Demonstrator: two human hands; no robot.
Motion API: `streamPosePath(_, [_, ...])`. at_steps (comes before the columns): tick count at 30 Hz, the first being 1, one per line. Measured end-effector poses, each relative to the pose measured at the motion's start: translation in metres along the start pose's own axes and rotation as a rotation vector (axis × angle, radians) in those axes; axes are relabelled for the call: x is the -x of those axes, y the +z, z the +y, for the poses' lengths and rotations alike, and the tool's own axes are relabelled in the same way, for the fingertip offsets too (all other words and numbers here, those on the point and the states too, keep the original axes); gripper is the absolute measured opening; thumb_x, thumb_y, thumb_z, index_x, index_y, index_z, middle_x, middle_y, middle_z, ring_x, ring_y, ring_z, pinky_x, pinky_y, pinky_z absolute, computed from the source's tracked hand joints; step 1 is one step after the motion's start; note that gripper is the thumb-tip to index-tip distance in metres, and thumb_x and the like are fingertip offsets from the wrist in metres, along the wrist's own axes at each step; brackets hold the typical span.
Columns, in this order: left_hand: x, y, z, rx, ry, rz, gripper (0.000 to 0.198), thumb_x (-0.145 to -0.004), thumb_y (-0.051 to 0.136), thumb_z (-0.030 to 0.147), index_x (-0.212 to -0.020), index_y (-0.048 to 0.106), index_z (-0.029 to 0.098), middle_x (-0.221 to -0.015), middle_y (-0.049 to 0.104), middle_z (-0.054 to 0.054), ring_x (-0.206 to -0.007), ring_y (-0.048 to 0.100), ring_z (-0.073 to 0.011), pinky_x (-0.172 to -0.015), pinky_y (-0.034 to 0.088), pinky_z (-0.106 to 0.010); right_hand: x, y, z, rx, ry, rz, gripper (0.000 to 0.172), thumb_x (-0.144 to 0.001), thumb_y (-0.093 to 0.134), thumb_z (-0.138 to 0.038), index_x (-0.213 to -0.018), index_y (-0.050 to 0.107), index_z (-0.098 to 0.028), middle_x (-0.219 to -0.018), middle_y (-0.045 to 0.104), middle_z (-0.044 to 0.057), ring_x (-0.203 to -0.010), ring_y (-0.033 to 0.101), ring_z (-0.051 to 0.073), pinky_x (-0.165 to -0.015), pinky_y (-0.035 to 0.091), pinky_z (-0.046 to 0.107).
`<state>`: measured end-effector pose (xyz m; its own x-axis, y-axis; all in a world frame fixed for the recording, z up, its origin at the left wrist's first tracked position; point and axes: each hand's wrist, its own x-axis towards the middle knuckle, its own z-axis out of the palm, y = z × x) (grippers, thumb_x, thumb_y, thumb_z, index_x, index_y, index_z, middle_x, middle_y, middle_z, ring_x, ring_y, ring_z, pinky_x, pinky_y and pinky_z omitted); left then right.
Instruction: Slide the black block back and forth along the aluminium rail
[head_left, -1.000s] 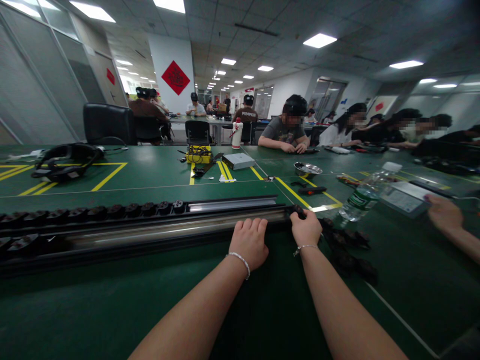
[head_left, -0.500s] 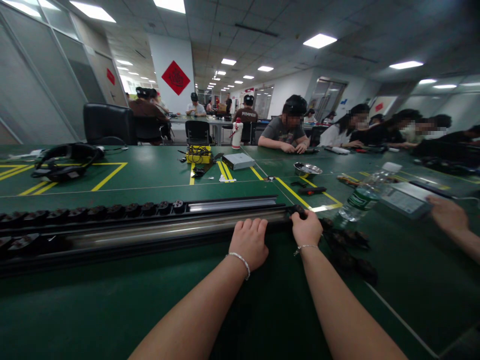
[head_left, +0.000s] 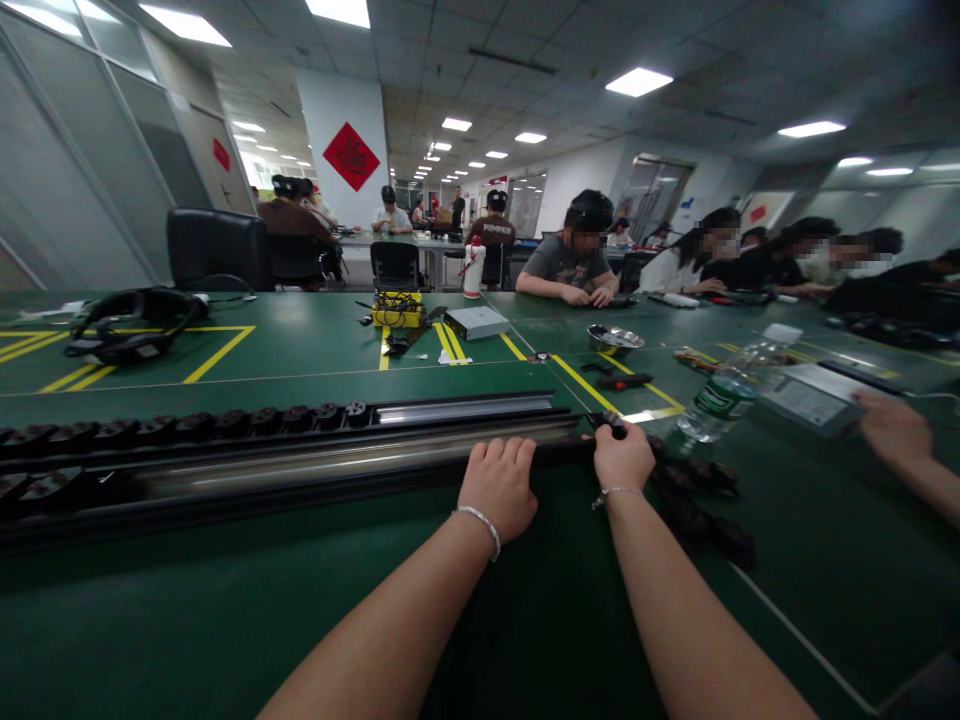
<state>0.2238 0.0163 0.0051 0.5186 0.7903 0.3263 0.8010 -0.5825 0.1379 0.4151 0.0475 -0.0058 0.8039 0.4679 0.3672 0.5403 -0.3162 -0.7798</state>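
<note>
Two long black rails with shiny metal channels lie side by side across the green table. On the near rail [head_left: 337,468], close to its right end, rests my left hand [head_left: 499,490], its fingers curled over the front edge. Just past that end, my right hand [head_left: 624,458] pinches a small black socket module [head_left: 606,422], apart from the rail or barely at its tip; I cannot tell which. Several more black socket modules [head_left: 232,424] sit in a row in the far rail [head_left: 465,408]. A loose pile of black modules [head_left: 701,500] lies right of my right hand.
A water bottle [head_left: 724,390] stands beyond the pile. Another person's hand [head_left: 896,425] touches a grey metal box [head_left: 814,398] at the right. Farther back are a steel bowl [head_left: 615,338], a red-black tool [head_left: 626,381], a second grey box [head_left: 476,322] and a black headset [head_left: 131,325].
My right hand has shifted slightly right and toward me, with the black socket module, away from the rail's end. My left hand has stayed in place.
</note>
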Motion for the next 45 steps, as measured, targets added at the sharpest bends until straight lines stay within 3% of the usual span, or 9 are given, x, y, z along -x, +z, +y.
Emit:
streamPosePath(6, [0.0,-0.003,0.001,0.002,-0.005,-0.015,0.051,-0.073,0.047,0.027,-0.122,0.038,0.022,-0.119,0.05,-0.006,-0.103,0.043,-0.0218,-0.088,0.03,-0.037,-0.012,0.0,0.014,0.015,0.049,-0.021,0.036,-0.065,0.049,-0.027,-0.095,0.06,-0.011,-0.074,0.063,0.01,-0.07,0.058,0.023,-0.072,0.044,0.035])
streamPosePath(9, [0.0,-0.003,0.001,0.009,-0.001,-0.001,0.05,-0.072,0.047,0.027,-0.122,0.038,0.022,-0.118,0.05,-0.006,-0.102,0.043,-0.0218,-0.088,0.03,-0.037,-0.012,0.0,0.015,0.049,0.002,-0.013,0.038,-0.066,0.049,-0.028,-0.098,0.059,-0.01,-0.087,0.063,0.013,-0.08,0.058,0.025,-0.078,0.042,0.037])
streamPosePath(16, [0.001,-0.002,0.0,0.006,-0.011,-0.019,0.052,-0.072,0.048,0.027,-0.124,0.038,0.022,-0.12,0.05,-0.006,-0.103,0.043,-0.0222,-0.088,0.03,-0.038,-0.01,-0.002,0.015,0.133,-0.16,-0.084,0.036,-0.07,0.047,-0.027,-0.099,0.06,-0.011,-0.088,0.062,0.012,-0.082,0.056,0.023,-0.078,0.041,0.036])
streamPosePath(23, [0.004,0.0,-0.001,0.008,0.009,0.041,0.053,-0.075,0.045,0.025,-0.128,0.035,0.023,-0.125,0.048,-0.004,-0.11,0.04,-0.021,-0.098,0.026,-0.039,-0.007,-0.008,0.013,0.321,-0.227,-0.2,0.051,-0.074,0.042,-0.02,-0.125,0.045,-0.022,-0.091,0.061,0.01,-0.075,0.056,0.021,-0.07,0.041,0.035])
streamPosePath(29, [0.011,-0.001,-0.004,0.039,-0.017,0.082,0.054,-0.075,0.045,0.027,-0.128,0.037,0.023,-0.132,0.042,-0.002,-0.121,0.031,-0.0218,-0.105,0.016,-0.043,-0.007,-0.005,0.018,0.339,-0.307,-0.216,0.041,-0.075,0.036,-0.017,-0.11,0.058,-0.019,-0.108,0.057,0.012,-0.085,0.056,0.022,-0.074,0.042,0.036])
streamPosePath(33, [0.022,-0.011,-0.01,0.033,-0.062,0.101,0.053,-0.073,0.048,0.03,-0.125,0.04,0.022,-0.135,0.039,-0.002,-0.125,0.027,-0.0215,-0.107,0.016,-0.043,-0.006,-0.001,0.021,0.331,-0.294,-0.201,0.045,-0.074,0.033,-0.014,-0.113,0.056,-0.016,-0.129,0.042,0.015,-0.093,0.055,0.026,-0.08,0.041,0.042])
streamPosePath(38, [0.057,-0.035,-0.047,-0.058,-0.158,0.127,0.055,-0.073,0.049,0.031,-0.126,0.039,0.023,-0.14,0.031,-0.002,-0.129,0.02,-0.022,-0.107,0.019,-0.042,-0.001,-0.003,0.015,0.295,-0.254,-0.196,0.054,-0.072,0.028,-0.011,-0.121,0.049,-0.014,-0.135,0.033,0.018,-0.097,0.055,0.031,-0.078,0.042,0.048])
streamPosePath(43, [0.116,-0.071,-0.131,-0.266,-0.437,0.261,0.049,-0.077,0.046,0.034,-0.124,0.044,0.02,-0.142,0.027,-0.008,-0.131,0.017,-0.0267,-0.105,0.02,-0.047,0.001,-0.013,0.007,0.333,-0.295,-0.166,0.055,-0.071,0.035,-0.017,-0.125,0.045,-0.014,-0.136,0.032,0.017,-0.098,0.053,0.035,-0.072,0.044,0.048])
streamPosePath(45, [0.139,-0.084,-0.167,-0.343,-0.594,0.325,0.049,-0.078,0.045,0.037,-0.123,0.045,0.019,-0.144,0.023,-0.01,-0.132,0.016,-0.0291,-0.104,0.019,-0.049,0.004,-0.014,0.002,0.296,-0.416,-0.043,0.05,-0.073,0.037,-0.019,-0.12,0.051,-0.012,-0.136,0.033,0.017,-0.105,0.049,0.035,-0.077,0.043,0.047])
